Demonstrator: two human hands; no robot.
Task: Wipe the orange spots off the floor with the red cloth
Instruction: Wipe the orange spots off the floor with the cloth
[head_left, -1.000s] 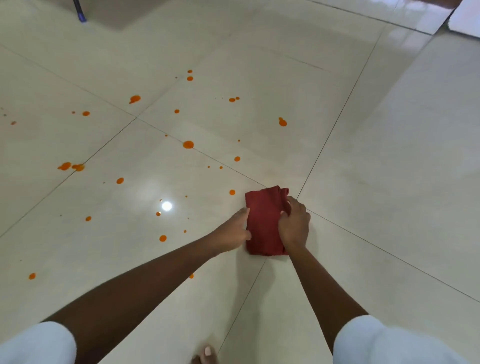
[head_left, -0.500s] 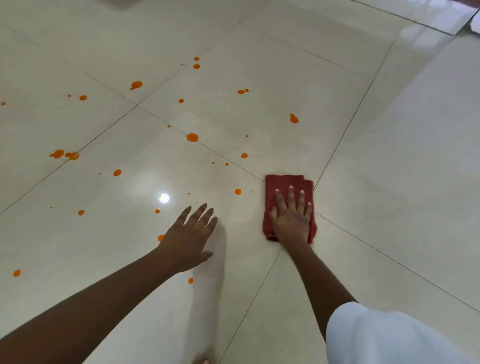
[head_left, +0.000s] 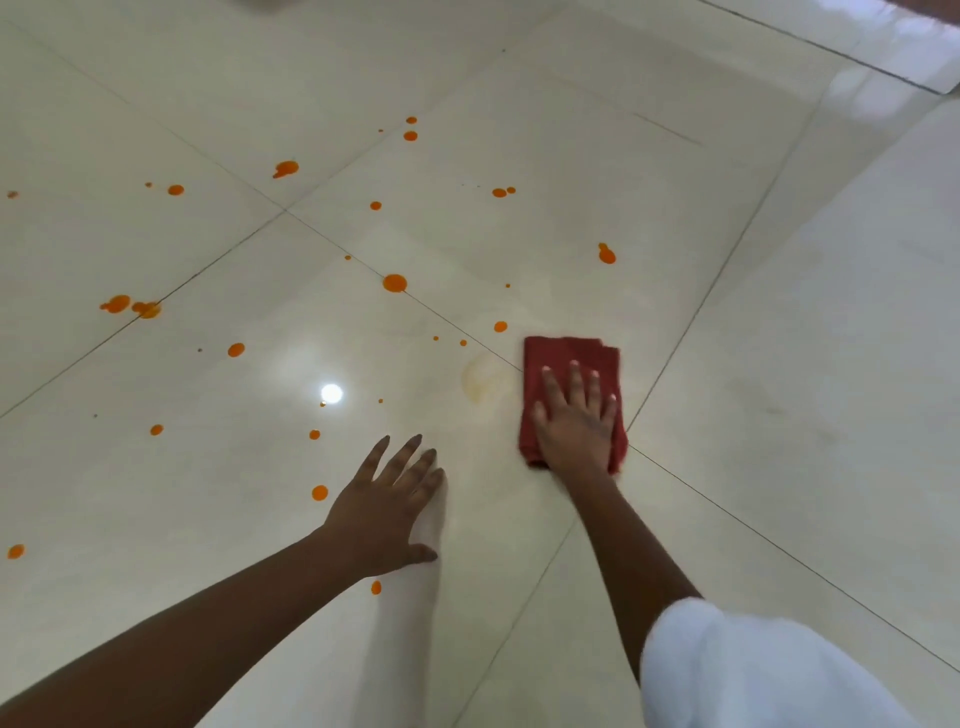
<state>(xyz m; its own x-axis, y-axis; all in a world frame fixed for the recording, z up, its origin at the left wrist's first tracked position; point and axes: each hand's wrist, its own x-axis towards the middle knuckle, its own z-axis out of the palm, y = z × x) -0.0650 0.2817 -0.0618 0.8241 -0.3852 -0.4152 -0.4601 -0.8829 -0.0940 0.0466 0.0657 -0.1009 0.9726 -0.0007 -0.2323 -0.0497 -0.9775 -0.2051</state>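
Observation:
The folded red cloth (head_left: 563, 358) lies flat on the glossy cream tiled floor (head_left: 779, 364). My right hand (head_left: 574, 421) presses down on it, palm flat and fingers spread. A faint yellowish smear (head_left: 480, 376) marks the tile just left of the cloth. Several orange spots dot the floor to the left and beyond, among them a big one (head_left: 395, 283), one near the cloth (head_left: 500, 326) and one farther off (head_left: 606, 254). My left hand (head_left: 387, 512) hovers low over the floor, open and holding nothing, with spots beside it (head_left: 319, 492) and under the wrist (head_left: 376, 587).
Dark grout lines cross the floor diagonally. A bright lamp reflection (head_left: 331, 393) shines on the tile left of centre. My white sleeve (head_left: 753, 670) fills the lower right corner. A raised tile edge (head_left: 909, 67) runs across the top right.
My left hand let go of the cloth and moved down-left, opening. My right hand flattened on the cloth and slid it; the orange spot left of it is now a pale smear.

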